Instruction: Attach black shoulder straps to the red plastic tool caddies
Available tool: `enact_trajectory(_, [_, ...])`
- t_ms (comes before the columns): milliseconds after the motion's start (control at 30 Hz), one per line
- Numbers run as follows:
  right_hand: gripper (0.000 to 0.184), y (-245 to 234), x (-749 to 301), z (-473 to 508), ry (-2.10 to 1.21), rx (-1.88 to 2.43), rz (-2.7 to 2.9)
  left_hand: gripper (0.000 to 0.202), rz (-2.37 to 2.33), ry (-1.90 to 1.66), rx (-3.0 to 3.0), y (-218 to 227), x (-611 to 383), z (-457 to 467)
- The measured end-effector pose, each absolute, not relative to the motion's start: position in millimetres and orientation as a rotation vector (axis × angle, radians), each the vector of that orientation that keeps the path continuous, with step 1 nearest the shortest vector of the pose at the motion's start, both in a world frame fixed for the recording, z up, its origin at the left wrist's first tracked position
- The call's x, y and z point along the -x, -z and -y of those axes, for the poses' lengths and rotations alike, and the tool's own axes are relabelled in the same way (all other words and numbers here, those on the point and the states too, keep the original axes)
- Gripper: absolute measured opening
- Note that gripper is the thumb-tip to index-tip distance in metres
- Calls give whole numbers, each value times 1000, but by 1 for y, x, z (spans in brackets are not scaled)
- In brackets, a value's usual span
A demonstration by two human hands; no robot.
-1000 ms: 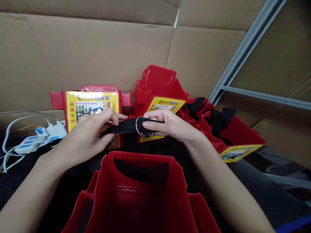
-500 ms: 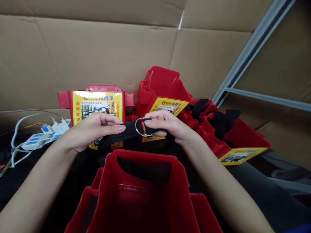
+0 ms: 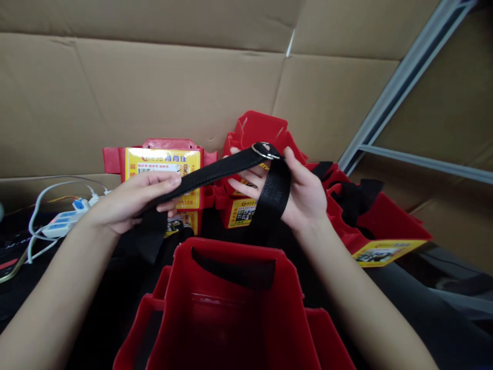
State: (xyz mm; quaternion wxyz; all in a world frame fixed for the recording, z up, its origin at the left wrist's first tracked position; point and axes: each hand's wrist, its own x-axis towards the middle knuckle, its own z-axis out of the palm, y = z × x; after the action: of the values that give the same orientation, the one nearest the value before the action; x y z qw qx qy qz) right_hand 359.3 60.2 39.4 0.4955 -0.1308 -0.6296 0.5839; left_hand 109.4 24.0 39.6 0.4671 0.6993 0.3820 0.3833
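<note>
A black webbing strap (image 3: 215,172) runs between my two hands above an open red pouch (image 3: 234,308) close to me. My left hand (image 3: 134,203) pinches the strap's left part, thumb on top. My right hand (image 3: 300,192) grips the strap at its metal ring (image 3: 264,151), lifted up, and the strap folds down from the ring over my right palm toward the pouch. A black band crosses the pouch's inner far wall.
Several red pouches with yellow printed labels (image 3: 164,164) lie behind my hands against a cardboard wall (image 3: 154,87). A white power strip with cables (image 3: 63,221) sits at the left. More red pouches with black straps (image 3: 365,216) lie right, beside a grey metal frame (image 3: 404,77).
My right hand has raised the metal ring up and to the right, and the strap now slopes upward from my left hand and hangs down in a fold.
</note>
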Motion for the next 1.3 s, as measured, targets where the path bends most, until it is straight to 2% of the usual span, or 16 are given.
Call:
enact_trajectory(167, [34, -37, -359, -67, -1306, 251, 1543, 34, -875, -1326, -1517, -38, -111, -26])
enact_trajectory(233, [37, -37, -361, -70, -1213, 256, 1602, 34, -811, -1412, -1447, -36, -114, -26])
enact_trajectory(333, [45, -38, -364, -71, -1115, 302, 1694, 24, -546, -1536, -1382, -32, -121, -27])
enact_trajectory(433, [51, -40, -366, -68, -1068, 345, 1742, 27, -443, -1602, -1379, -28, -131, -28])
enact_trajectory(533, [52, -44, -367, -62, -1023, 355, 1732, 28, -556, -1628, -1414, -24, -141, -27])
enact_trajectory(700, [47, -54, -376, -55, -973, 351, 1521, 24, -834, -1327, -1525, -17, -143, -26])
enact_trajectory(833, [32, -65, -383, -49, -1221, 40, 1134, 10, -877, -1034, -1680, -17, -136, -28])
enact_trajectory(933, [50, -74, -380, -37, -1579, -272, 785, 8, -905, -866, -1795, -17, -132, -30])
enact_trajectory(1033, [59, -81, -373, -19, -1863, -317, 549, 12, -1035, -1065, -1760, -15, -132, -33])
enact_trajectory(1167, [53, -76, -361, 3, -1979, -56, 819, 18, -1153, -1339, -1825, -16, -135, -33])
enact_trajectory(1300, [25, -58, -345, 16, -1738, 242, 1290, 18, -1181, -1266, -2122, -27, -133, -24])
